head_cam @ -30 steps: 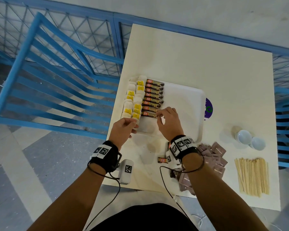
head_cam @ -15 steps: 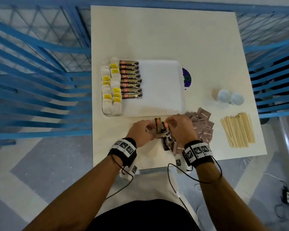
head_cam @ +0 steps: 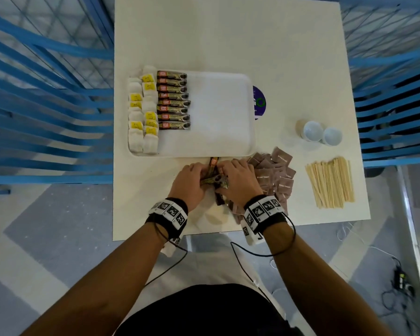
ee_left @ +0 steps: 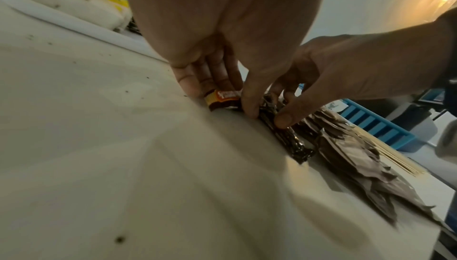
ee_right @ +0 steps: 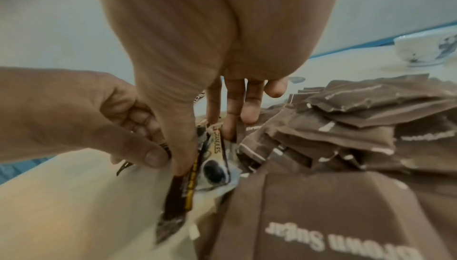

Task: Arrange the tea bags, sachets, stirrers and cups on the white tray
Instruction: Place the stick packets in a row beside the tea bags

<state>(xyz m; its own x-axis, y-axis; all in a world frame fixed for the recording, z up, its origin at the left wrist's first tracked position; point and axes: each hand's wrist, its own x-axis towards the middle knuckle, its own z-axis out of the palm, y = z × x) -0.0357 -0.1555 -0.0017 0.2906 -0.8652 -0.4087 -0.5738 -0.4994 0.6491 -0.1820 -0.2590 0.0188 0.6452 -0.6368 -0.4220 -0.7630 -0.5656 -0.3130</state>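
The white tray (head_cam: 216, 112) holds tea bags (head_cam: 141, 112) along its left edge and a column of coffee stick sachets (head_cam: 174, 100) beside them. Just in front of the tray, a small heap of loose coffee sachets (head_cam: 212, 175) lies on the table. My left hand (head_cam: 192, 180) and right hand (head_cam: 238, 180) meet over this heap. In the left wrist view my left hand (ee_left: 222, 80) pinches a coffee sachet (ee_left: 222, 98) between thumb and fingers. In the right wrist view my right hand (ee_right: 222, 107) pinches the coffee sachets (ee_right: 212, 168) from the other side.
A pile of brown sugar sachets (head_cam: 277, 175) lies right against my right hand. Wooden stirrers (head_cam: 330, 183) lie farther right, with two white cups (head_cam: 313, 130) behind them. A purple disc (head_cam: 258, 103) shows from under the tray's right edge. Blue railings flank the table.
Both hands have left the tray's sachet column and come back to the loose coffee sachets in front of it, where they now grip them together.
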